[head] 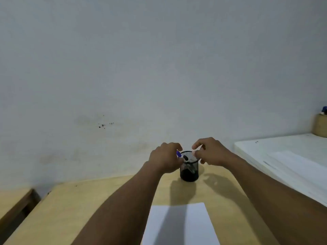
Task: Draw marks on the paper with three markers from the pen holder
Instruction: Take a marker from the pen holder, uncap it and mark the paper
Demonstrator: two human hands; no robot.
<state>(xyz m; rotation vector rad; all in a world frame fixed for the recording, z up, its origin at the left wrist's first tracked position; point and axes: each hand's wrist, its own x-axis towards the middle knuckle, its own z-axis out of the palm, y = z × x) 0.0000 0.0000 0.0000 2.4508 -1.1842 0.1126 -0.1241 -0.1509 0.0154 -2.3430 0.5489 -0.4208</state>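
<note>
A black mesh pen holder (189,172) stands on the wooden table near the wall, with dark markers inside it. My left hand (165,158) is at the holder's left rim, its fingers closed around a marker with a blue-purple cap (178,154) that sticks up past the rim. My right hand (210,152) hovers over the holder's right rim with fingers curled and apart; it holds nothing that I can see. A white sheet of paper (178,225) lies flat on the table in front of the holder, between my forearms, and bears no visible marks.
The yellow-brown wooden table (85,206) reaches the grey wall. A white table (283,156) adjoins on the right, with a tan cup (320,127) at its far corner. A second wooden surface (12,204) sits lower at the left.
</note>
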